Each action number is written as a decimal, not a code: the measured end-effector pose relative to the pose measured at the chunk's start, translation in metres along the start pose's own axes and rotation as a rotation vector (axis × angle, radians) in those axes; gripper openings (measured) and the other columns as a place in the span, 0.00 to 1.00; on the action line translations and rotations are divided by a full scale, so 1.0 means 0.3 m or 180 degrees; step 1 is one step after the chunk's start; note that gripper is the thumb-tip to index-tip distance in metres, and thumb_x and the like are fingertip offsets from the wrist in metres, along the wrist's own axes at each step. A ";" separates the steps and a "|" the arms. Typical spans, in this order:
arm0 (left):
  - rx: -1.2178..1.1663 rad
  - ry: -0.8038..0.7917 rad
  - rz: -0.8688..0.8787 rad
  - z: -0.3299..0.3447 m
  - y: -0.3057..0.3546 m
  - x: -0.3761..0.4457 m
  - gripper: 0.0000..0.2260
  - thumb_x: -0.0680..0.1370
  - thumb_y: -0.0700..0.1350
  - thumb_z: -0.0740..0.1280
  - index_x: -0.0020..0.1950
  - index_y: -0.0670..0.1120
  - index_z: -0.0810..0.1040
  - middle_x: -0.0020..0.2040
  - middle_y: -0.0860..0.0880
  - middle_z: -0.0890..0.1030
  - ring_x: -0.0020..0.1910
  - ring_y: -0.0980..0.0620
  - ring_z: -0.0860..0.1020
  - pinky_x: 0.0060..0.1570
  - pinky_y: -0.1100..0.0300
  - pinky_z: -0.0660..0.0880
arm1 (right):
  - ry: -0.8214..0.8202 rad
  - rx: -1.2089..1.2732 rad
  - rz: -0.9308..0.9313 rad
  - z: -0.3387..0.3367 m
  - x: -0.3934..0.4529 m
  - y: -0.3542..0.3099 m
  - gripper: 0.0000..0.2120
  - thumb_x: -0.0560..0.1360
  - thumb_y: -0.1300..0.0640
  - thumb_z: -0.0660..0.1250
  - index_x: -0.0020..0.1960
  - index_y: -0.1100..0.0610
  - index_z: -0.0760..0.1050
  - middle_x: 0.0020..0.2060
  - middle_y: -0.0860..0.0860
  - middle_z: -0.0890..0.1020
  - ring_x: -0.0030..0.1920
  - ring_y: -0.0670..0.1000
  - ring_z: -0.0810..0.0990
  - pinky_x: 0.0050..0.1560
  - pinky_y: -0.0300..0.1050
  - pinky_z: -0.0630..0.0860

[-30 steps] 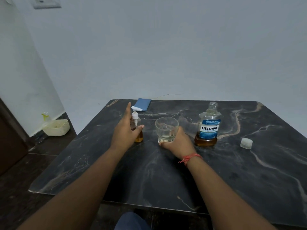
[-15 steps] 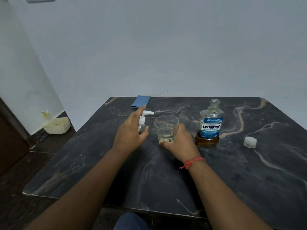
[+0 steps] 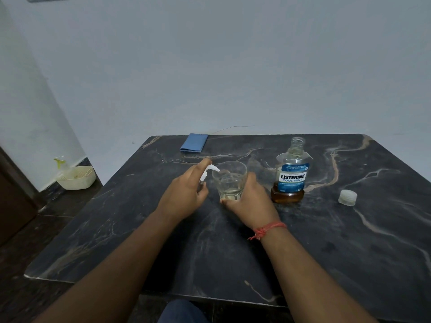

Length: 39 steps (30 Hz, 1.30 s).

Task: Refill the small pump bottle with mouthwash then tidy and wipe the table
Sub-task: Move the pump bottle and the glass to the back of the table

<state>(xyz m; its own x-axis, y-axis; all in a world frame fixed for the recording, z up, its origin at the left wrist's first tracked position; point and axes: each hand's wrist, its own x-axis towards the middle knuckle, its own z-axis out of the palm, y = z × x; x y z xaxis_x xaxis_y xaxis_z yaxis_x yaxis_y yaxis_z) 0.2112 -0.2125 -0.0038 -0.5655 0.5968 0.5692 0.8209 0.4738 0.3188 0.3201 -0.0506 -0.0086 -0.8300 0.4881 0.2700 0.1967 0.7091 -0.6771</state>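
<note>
Tabletop (image 3: 233, 252): left hand (image 3: 184, 197) grips pump bottle (image 3: 206, 174).

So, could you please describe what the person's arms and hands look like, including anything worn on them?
Both forearms are bare, with no sleeves in view. The left hand has nothing on it: no glove, ring or watch shows. The right hand is also ungloved, and a red-orange thread bracelet is tied round its wrist, with a short frayed end hanging from the knot.
</note>
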 end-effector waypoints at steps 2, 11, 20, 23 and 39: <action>0.0000 0.0010 0.0001 0.001 0.014 0.000 0.27 0.76 0.38 0.68 0.72 0.53 0.64 0.54 0.47 0.80 0.36 0.52 0.71 0.37 0.58 0.67 | 0.0104 -0.0189 -0.0044 -0.003 -0.005 0.002 0.31 0.64 0.43 0.78 0.55 0.48 0.61 0.53 0.49 0.81 0.49 0.49 0.81 0.42 0.39 0.75; 0.0069 -0.0122 0.0050 -0.016 0.047 0.014 0.29 0.77 0.38 0.68 0.75 0.54 0.64 0.54 0.49 0.79 0.36 0.53 0.73 0.34 0.56 0.72 | 0.0313 -0.0381 -0.0140 -0.013 -0.014 0.004 0.31 0.64 0.40 0.75 0.59 0.51 0.65 0.56 0.50 0.79 0.53 0.53 0.80 0.48 0.46 0.79; 0.0158 -0.0114 0.0331 -0.023 0.090 0.033 0.29 0.76 0.38 0.68 0.74 0.54 0.63 0.58 0.48 0.79 0.38 0.50 0.76 0.34 0.53 0.75 | 0.0577 -0.0582 -0.0305 0.000 -0.016 0.015 0.35 0.64 0.39 0.74 0.62 0.53 0.64 0.55 0.53 0.76 0.54 0.54 0.78 0.49 0.48 0.79; 0.0236 -0.0124 0.0362 -0.026 0.096 0.038 0.31 0.76 0.38 0.67 0.76 0.54 0.63 0.61 0.48 0.79 0.39 0.49 0.77 0.35 0.57 0.69 | 0.0639 -0.0584 -0.0381 -0.002 -0.017 0.020 0.36 0.64 0.39 0.75 0.63 0.54 0.63 0.55 0.53 0.75 0.54 0.54 0.77 0.51 0.48 0.78; 0.0105 -0.0090 0.0013 -0.008 0.093 0.003 0.30 0.77 0.39 0.68 0.77 0.53 0.63 0.56 0.49 0.79 0.36 0.53 0.74 0.33 0.57 0.72 | 0.0627 -0.0232 -0.0213 0.011 -0.006 0.030 0.35 0.60 0.41 0.79 0.55 0.52 0.62 0.53 0.52 0.77 0.55 0.53 0.77 0.52 0.48 0.78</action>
<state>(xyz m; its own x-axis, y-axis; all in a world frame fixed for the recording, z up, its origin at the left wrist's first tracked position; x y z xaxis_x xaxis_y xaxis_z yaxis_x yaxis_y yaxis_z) 0.2336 -0.2003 0.0074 -0.5645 0.6166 0.5487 0.8205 0.4921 0.2911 0.3216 -0.0468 -0.0173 -0.7259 0.5236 0.4459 0.1878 0.7746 -0.6039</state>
